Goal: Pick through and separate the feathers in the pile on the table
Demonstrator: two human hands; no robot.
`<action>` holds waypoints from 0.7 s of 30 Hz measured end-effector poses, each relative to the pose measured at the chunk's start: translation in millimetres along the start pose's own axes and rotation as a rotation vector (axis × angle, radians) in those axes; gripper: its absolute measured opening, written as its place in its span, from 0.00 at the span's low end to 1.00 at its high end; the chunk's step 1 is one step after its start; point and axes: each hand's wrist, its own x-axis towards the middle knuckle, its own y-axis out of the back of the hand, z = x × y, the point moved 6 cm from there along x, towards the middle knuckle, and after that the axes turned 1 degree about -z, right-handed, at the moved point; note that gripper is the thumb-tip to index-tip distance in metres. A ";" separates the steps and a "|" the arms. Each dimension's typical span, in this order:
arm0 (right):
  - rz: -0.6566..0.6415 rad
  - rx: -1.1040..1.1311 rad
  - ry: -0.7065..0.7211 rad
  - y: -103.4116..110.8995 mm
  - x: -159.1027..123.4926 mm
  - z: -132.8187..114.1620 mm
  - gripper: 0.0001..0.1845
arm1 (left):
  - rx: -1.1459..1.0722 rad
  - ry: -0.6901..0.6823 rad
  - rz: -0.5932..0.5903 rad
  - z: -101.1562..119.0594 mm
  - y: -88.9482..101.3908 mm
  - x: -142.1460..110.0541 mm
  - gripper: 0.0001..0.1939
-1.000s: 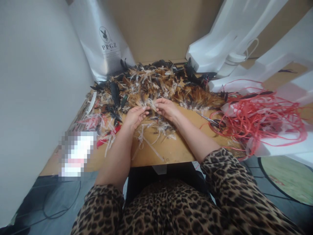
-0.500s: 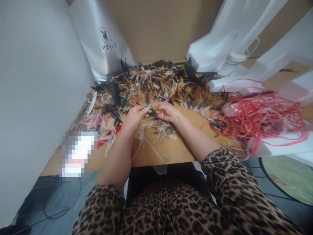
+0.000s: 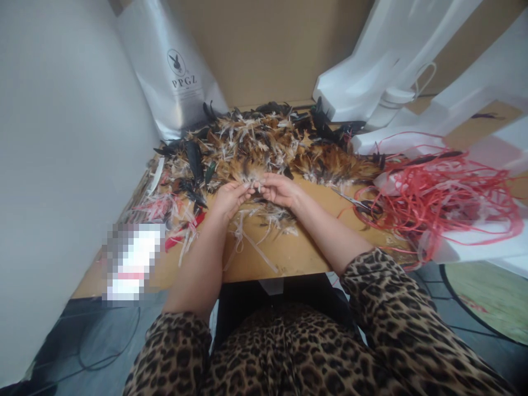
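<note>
Both hands meet over the table, pinching a small bunch of brown feathers (image 3: pixel 247 170) by its pale base. My left hand (image 3: pixel 233 198) closes thumb and fingers on the base from the left. From the right, my right hand (image 3: pixel 281 190) grips the same base, fingertips nearly touching the left ones. Just beyond spreads a large heap of brown and black feathers (image 3: pixel 264 132). Loose feathers and fluff (image 3: pixel 277 219) lie on the table below the hands, beside a thin pale ribbon (image 3: pixel 259 253).
A tangle of red ribbon (image 3: pixel 449 203) covers the right side, with scissors (image 3: pixel 355 201) by its left edge. At the back stand a silver bag (image 3: pixel 181 93) and a white cup (image 3: pixel 390 107). Pink and white strips (image 3: pixel 159 206) lie left; a pixelated bright patch (image 3: pixel 134 261) covers the front left.
The hands stay at nearly the same spot. The fingertips have shifted slightly on the bunch's base, and the right fingers have drawn closer together.
</note>
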 end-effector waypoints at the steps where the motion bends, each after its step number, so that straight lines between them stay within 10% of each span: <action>1: -0.001 -0.010 0.007 -0.5 0.1 0.1 0.07 | -0.008 0.000 0.000 -0.4 0.4 0.5 0.09; 21: 0.189 -0.666 0.308 1.6 -3.6 -16.8 0.09 | 0.080 0.092 -0.052 -5.0 -4.6 -4.0 0.09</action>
